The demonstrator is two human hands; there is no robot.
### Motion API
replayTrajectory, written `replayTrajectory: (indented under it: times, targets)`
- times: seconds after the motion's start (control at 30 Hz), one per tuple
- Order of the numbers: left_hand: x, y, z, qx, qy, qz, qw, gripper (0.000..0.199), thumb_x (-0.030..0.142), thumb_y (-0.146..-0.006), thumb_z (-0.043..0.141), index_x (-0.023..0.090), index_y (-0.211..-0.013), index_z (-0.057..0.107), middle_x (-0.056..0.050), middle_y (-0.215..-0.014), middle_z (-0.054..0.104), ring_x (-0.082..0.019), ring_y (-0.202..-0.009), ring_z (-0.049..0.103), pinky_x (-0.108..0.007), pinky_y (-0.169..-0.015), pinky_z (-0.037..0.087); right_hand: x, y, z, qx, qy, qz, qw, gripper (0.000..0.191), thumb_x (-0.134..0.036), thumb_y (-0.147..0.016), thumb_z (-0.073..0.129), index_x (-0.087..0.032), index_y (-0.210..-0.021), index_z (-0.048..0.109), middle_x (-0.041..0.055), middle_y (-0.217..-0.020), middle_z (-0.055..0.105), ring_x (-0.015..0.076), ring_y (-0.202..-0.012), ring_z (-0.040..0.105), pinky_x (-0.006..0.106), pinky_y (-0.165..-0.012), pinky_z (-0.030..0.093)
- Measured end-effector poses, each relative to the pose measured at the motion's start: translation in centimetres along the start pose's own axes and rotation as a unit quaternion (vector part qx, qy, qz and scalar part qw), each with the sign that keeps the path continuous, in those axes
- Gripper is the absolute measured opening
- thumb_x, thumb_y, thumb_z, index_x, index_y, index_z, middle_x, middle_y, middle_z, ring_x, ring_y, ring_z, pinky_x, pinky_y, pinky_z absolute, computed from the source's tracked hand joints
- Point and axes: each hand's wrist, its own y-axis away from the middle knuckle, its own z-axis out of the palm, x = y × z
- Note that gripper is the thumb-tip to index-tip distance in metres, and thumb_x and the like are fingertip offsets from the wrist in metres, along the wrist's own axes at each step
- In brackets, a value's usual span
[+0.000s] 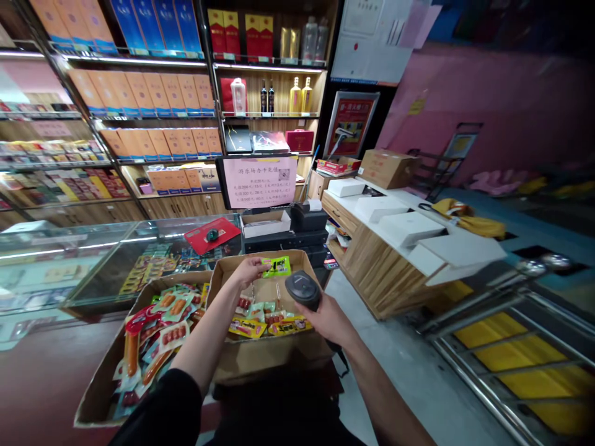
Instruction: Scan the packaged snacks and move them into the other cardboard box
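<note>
Pinched in my left hand is a small green snack packet, held over the far part of a cardboard box. My right hand grips a dark barcode scanner above the box's right side, its head close to the packet. Inside that box lie yellow snack packets and small sealed sausage packs. To the left, a second cardboard box is full of packaged sausages, partly covered by my left forearm.
Glass display counters stand at left, with a red folder on top. A monitor with a pink sign is ahead. White boxes cover a wooden counter at right, near a metal railing.
</note>
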Motion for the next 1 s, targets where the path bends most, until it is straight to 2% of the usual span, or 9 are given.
replayTrajectory:
  times: [0.1, 0.2, 0.43, 0.5, 0.57, 0.7, 0.83, 0.93, 1.0]
  targets:
    - [-0.2, 0.9, -1.4, 0.022, -0.006, 0.011, 1.0, 0.044, 0.033, -0.044, 0.096, 0.013, -0.077, 0.073, -0.003, -0.07, 0.07, -0.01, -0.058, 0.059, -0.018, -0.052, 0.04, -0.3, -0.1, 0.1, -0.009, 0.003, -0.012, 1.0, 0.041, -0.044, -0.081, 0.067, -0.02, -0.114, 0.072, 0.0089, -0.113, 0.076, 0.0302, -0.113, 0.069, 0.04, -0.095, 0.055]
    - [-0.1, 3.2, -4.4, 0.07, 0.005, 0.034, 0.997, 0.045, 0.037, -0.047, 0.095, 0.015, -0.079, 0.073, -0.003, -0.073, 0.071, -0.011, -0.061, 0.062, -0.019, -0.055, 0.043, -0.4, -0.3, 0.2, -0.012, 0.016, -0.008, 1.0, 0.043, -0.044, -0.08, 0.067, -0.019, -0.115, 0.072, 0.0097, -0.112, 0.076, 0.0308, -0.11, 0.069, 0.04, -0.093, 0.056]
    - [1.2, 12.9, -14.7, 0.277, 0.002, 0.083, 0.957, 0.049, 0.042, -0.044, 0.095, 0.014, -0.075, 0.07, -0.002, -0.068, 0.069, -0.01, -0.055, 0.059, -0.018, -0.05, 0.042, 0.3, -1.6, 0.8, -0.021, 0.025, -0.025, 0.999, 0.044, -0.046, -0.078, 0.068, -0.019, -0.112, 0.072, 0.0103, -0.109, 0.077, 0.0315, -0.109, 0.07, 0.038, -0.088, 0.057]
    - [1.4, 15.5, -16.6, 0.33, 0.006, 0.101, 0.939, 0.052, 0.047, -0.045, 0.094, 0.013, -0.079, 0.073, -0.003, -0.071, 0.07, -0.011, -0.059, 0.061, -0.019, -0.053, 0.046, 0.5, -2.0, 1.0, -0.022, 0.038, -0.018, 0.999, 0.043, -0.047, -0.076, 0.068, -0.019, -0.109, 0.073, 0.0108, -0.106, 0.078, 0.0324, -0.107, 0.071, 0.038, -0.086, 0.058]
    - [1.4, 17.4, -17.6, 0.361, 0.008, 0.112, 0.926, 0.055, 0.051, -0.046, 0.093, 0.013, -0.082, 0.074, -0.005, -0.075, 0.071, -0.013, -0.065, 0.064, -0.021, -0.06, 0.052, 0.5, -2.3, 1.1, -0.022, 0.05, -0.016, 0.998, 0.041, -0.048, -0.076, 0.069, -0.019, -0.105, 0.073, 0.0104, -0.101, 0.078, 0.0326, -0.104, 0.072, 0.037, -0.083, 0.058]
    - [1.0, 18.0, -16.7, 0.357, -0.014, 0.107, 0.928, 0.054, 0.051, -0.049, 0.092, 0.012, -0.082, 0.075, -0.006, -0.076, 0.071, -0.015, -0.07, 0.066, -0.026, -0.066, 0.056, 0.2, -2.4, 1.3, -0.022, 0.056, -0.026, 0.998, 0.038, -0.048, -0.076, 0.069, -0.021, -0.103, 0.073, 0.0086, -0.091, 0.079, 0.0313, -0.098, 0.074, 0.035, -0.077, 0.059]
    - [0.1, 15.3, -13.7, 0.286, -0.063, 0.083, 0.952, 0.047, 0.045, -0.053, 0.091, 0.014, -0.084, 0.075, -0.007, -0.079, 0.073, -0.018, -0.067, 0.067, -0.029, -0.064, 0.056, 0.0, -2.0, 1.3, -0.033, 0.057, -0.019, 0.998, 0.041, -0.049, -0.077, 0.067, -0.02, -0.105, 0.072, 0.0096, -0.097, 0.079, 0.0304, -0.1, 0.073, 0.035, -0.08, 0.058]
    - [-1.3, 12.3, -11.2, 0.212, -0.204, 0.058, 0.954, 0.035, 0.036, -0.066, 0.084, 0.015, -0.092, 0.075, -0.008, -0.087, 0.075, -0.021, -0.076, 0.07, -0.03, -0.071, 0.055, 0.1, -1.7, 1.1, -0.033, 0.052, -0.002, 0.998, 0.046, -0.051, -0.078, 0.066, -0.017, -0.108, 0.072, 0.0127, -0.106, 0.077, 0.0315, -0.107, 0.071, 0.036, -0.083, 0.057]
    - [-2.3, 10.5, -9.6, 0.154, -0.372, 0.033, 0.915, 0.034, 0.025, -0.068, 0.08, 0.017, -0.101, 0.075, -0.009, -0.097, 0.076, -0.023, -0.09, 0.07, -0.03, -0.081, 0.054, 0.0, -1.3, 1.1, -0.031, 0.049, 0.002, 0.998, 0.047, -0.052, -0.078, 0.065, -0.016, -0.107, 0.072, 0.0138, -0.107, 0.077, 0.032, -0.109, 0.07, 0.036, -0.084, 0.056]
